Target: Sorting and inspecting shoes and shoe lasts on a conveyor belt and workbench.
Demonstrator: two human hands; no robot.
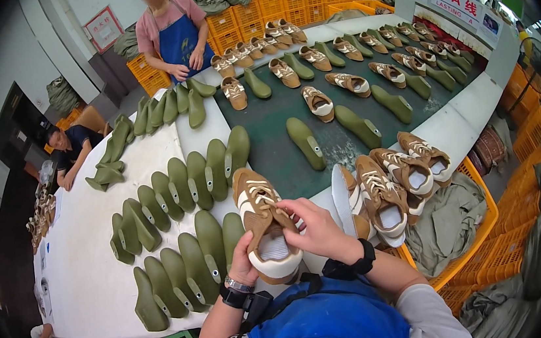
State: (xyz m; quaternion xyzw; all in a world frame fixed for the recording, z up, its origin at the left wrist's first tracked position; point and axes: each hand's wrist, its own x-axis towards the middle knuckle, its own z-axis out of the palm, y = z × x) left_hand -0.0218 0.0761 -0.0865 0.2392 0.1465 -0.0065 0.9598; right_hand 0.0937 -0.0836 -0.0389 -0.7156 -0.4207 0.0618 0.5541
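Observation:
A brown and white lace-up sneaker (259,204) is held in front of my chest, toe pointing away and its opening facing up. My left hand (244,259) grips it from the left side near the heel. With bent fingers, my right hand (321,228) pinches the collar and tongue area on the right side, below the white laces. Its fingertips are partly hidden by the shoe's edge. Just left of the sneaker, green shoe lasts (209,238) stand in two rows on the white table (88,254). Close by my right hand, several similar sneakers (379,190) sit along the table edge.
A dark green conveyor belt (266,123) carries sneakers and lasts. Orange crates (456,275) with grey-green cloth stand at my right. Across the table is a person in a blue apron (176,40); another person (77,146) leans at the far left.

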